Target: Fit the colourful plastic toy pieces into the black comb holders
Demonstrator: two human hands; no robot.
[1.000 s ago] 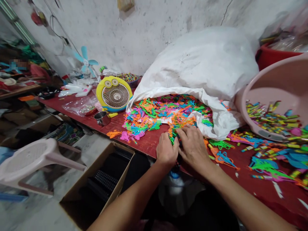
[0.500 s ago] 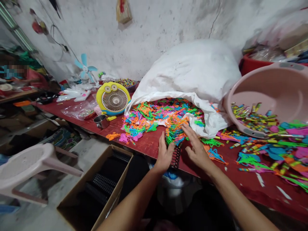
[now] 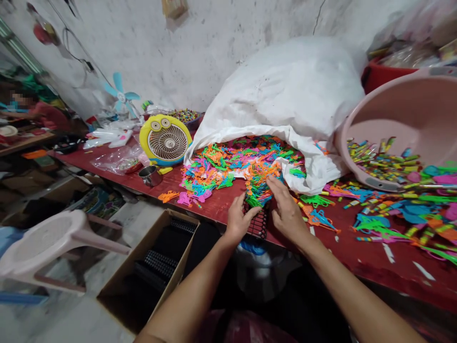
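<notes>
Two hands: left [image 3: 238,221], right [image 3: 288,214]; black strip [image 3: 257,226] half-hidden under neon plastic pieces [image 3: 259,188].

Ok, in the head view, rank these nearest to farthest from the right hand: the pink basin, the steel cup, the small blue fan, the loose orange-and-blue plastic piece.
From the right hand:
1. Orange-and-blue plastic piece, just to its right on the table
2. Pink basin, farther right
3. Steel cup, left on the table
4. Small blue fan, far left by the wall

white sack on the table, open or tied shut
The white sack is open: its mouth lies folded back, with bright plastic shapes spilling onto the red table.
</notes>
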